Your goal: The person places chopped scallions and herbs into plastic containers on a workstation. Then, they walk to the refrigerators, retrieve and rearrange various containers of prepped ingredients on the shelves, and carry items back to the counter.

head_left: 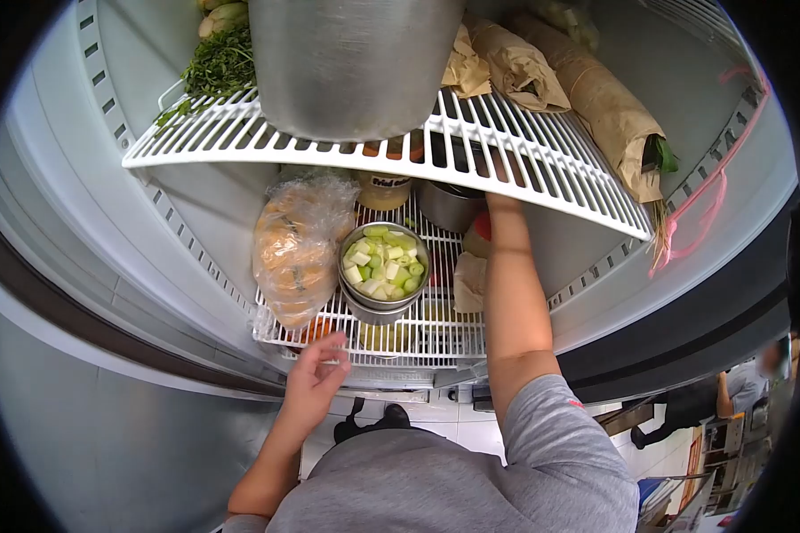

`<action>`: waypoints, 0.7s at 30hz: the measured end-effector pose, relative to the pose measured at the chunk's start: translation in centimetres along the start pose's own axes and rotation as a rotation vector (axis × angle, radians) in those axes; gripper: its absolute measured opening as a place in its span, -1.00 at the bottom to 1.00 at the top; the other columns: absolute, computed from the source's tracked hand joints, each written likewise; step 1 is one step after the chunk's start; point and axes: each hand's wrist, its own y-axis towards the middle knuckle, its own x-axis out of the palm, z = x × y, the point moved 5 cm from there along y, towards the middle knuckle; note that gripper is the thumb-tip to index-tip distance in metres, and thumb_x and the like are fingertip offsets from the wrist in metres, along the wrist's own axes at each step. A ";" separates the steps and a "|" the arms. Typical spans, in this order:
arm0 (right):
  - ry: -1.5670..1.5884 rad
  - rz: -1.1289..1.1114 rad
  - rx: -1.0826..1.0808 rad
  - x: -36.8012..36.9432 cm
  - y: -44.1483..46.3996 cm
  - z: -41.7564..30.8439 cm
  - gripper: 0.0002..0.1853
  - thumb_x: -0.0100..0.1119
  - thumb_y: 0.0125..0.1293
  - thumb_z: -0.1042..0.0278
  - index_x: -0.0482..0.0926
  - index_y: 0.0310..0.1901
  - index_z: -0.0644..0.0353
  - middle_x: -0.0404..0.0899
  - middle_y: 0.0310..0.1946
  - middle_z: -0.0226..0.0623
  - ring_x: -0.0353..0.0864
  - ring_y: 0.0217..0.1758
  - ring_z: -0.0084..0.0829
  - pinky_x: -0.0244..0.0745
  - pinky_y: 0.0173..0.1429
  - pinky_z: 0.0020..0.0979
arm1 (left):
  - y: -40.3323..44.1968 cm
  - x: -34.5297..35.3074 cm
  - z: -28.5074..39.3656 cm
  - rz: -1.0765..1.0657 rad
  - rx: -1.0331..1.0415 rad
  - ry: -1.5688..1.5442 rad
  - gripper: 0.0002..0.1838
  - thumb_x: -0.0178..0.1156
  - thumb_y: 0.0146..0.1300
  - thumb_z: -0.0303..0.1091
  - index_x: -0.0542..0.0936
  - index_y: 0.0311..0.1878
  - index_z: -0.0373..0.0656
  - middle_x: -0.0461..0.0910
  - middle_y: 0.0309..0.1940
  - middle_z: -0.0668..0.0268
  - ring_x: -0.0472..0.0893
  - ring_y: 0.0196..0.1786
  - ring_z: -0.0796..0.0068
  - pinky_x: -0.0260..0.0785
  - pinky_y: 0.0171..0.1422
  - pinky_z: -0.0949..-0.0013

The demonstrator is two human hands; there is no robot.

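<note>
One upper shelf point(391, 169) and one lower shelf point(458, 342) show. The upper carries one big metal pot point(356, 67), one bunch of greens point(220, 67) and at least three paper bundles point(596, 107). Below are one bag of rolls point(295, 253), one labelled jar point(387, 191), one dark pot point(446, 209) and two stacked metal bowls point(364, 303).
</note>
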 end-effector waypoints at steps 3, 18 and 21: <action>0.022 0.227 -0.080 -0.5 -0.6 -0.4 -0.57 0.19 0.31 0.12 0.62 0.13 0.15 0.55 0.19 -0.03 0.53 0.23 0.01 0.40 0.34 -0.07 | 1.8 0.2 2.0 0.106 0.119 0.118 -0.35 0.30 0.24 -0.54 0.32 0.39 -0.24 0.39 0.33 0.18 0.49 0.25 0.37 0.41 0.23 0.33; 0.566 0.116 0.277 -13.8 -15.7 -1.7 -0.68 0.52 -0.06 0.51 0.63 -0.22 0.24 0.67 -0.13 -0.08 0.57 0.17 0.00 0.44 0.23 -0.14 | 12.2 5.3 2.1 0.232 0.394 0.387 0.37 0.69 -0.28 -0.19 -0.08 0.51 -0.19 0.02 0.49 -0.19 0.15 0.52 -0.07 0.09 0.55 0.06; 0.653 0.112 0.208 -14.2 -16.2 -1.7 -0.67 0.51 -0.08 0.56 0.62 -0.24 0.21 0.66 -0.09 -0.06 0.51 0.27 0.04 0.41 0.27 -0.13 | 12.5 5.9 1.0 0.325 0.398 0.419 -0.04 0.68 -0.29 -0.19 0.29 0.19 -0.07 0.15 0.42 -0.20 0.23 0.47 -0.16 0.19 0.47 0.04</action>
